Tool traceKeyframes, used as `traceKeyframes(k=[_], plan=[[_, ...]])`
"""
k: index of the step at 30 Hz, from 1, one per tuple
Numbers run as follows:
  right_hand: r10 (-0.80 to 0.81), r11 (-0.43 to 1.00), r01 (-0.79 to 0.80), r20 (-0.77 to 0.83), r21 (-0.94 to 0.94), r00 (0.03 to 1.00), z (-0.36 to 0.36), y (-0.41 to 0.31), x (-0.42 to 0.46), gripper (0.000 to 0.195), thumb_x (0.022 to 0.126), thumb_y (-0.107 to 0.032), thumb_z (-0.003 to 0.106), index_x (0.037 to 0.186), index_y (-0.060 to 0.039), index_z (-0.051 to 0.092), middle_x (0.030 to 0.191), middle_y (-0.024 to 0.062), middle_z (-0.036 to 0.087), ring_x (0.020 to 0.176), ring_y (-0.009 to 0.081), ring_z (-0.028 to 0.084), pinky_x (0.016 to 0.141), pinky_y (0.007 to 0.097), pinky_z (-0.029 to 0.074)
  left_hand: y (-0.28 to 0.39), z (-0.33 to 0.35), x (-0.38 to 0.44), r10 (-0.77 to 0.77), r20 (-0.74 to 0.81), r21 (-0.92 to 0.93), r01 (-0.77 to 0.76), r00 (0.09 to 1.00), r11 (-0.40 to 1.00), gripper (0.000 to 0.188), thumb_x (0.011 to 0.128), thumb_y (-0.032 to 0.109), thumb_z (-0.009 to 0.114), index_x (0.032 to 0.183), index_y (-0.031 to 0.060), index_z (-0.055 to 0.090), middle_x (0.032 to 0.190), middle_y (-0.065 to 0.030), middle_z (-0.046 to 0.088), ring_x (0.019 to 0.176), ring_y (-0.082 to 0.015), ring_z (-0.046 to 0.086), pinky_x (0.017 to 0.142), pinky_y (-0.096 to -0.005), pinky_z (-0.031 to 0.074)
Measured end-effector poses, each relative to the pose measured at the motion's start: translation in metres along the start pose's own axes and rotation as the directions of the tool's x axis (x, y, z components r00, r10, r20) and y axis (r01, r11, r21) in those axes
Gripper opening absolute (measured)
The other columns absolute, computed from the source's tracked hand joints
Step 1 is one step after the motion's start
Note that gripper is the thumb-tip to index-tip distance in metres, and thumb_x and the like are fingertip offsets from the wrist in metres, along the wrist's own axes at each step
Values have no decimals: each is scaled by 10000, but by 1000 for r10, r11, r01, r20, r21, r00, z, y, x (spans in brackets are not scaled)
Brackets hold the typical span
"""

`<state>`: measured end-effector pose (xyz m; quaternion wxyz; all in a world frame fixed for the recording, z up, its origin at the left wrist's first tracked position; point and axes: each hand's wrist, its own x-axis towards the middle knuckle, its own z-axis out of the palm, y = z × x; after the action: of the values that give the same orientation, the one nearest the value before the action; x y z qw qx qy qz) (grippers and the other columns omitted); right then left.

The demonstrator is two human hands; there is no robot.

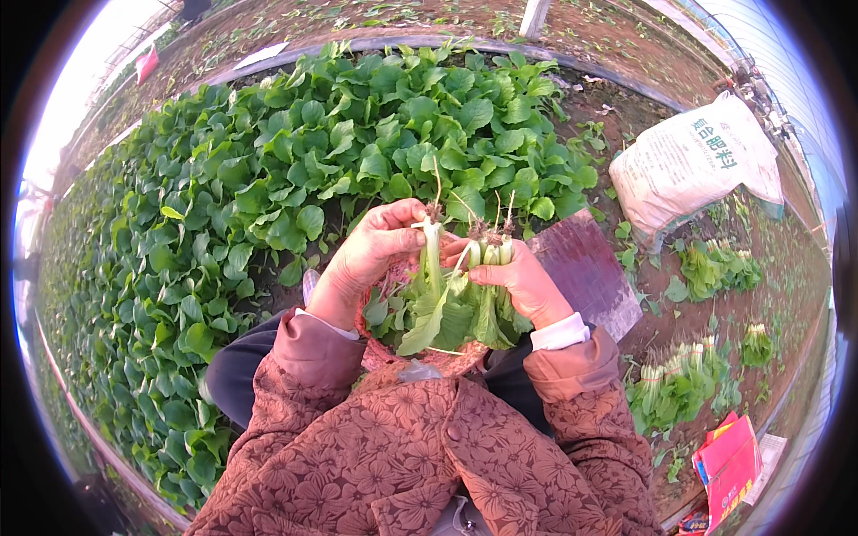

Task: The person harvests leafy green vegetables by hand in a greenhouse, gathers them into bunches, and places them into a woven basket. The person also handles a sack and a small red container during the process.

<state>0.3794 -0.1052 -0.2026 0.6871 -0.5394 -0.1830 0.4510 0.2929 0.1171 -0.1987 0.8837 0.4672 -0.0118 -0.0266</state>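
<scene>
Between the thumb and fingers of my left hand (pixel 382 251) is the root end of a leafy green plant (pixel 432 268), its stem and leaves hanging down. My right hand (pixel 516 281) grips a small bunch of leafy greens (pixel 493 258) by the stems, with thin roots and soil pointing up. The two hands are close together above my lap. Loose green leaves lie below them over a pink knitted cloth (pixel 462 362), part of which the leaves hide.
Dense leafy greens (pixel 322 154) grow ahead and to the left. At right are a white woven fertilizer sack (pixel 697 161), a dark red board (pixel 583 268), tied bundles of greens (pixel 677 382) on soil and a red printed bag (pixel 730 469). A post (pixel 534 19) stands beyond the bed.
</scene>
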Motion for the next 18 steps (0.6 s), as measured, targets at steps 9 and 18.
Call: traceKeyframes(k=[9, 18], plan=[[-115, 991, 125, -175, 52, 978, -4, 7, 5, 430, 807, -60, 778, 1201, -22, 611, 1076, -5, 653, 974, 88, 586, 876, 255, 482, -24, 41, 18, -29, -277, 402, 143, 960, 904, 133, 880, 112, 678, 926, 16, 598, 720, -2, 606, 533, -54, 518, 476, -204, 406], [-233, 972, 227, -271, -55, 934, -6, -2, 3, 332, 769, 20, 758, 1071, -17, 626, 895, 22, 666, 757, 139, 635, 700, 282, 515, -16, 60, 41, -91, -130, 454, 141, 987, 880, 127, 915, 83, 636, 978, -10, 579, 806, -47, 643, 624, -112, 638, 574, -213, 478]])
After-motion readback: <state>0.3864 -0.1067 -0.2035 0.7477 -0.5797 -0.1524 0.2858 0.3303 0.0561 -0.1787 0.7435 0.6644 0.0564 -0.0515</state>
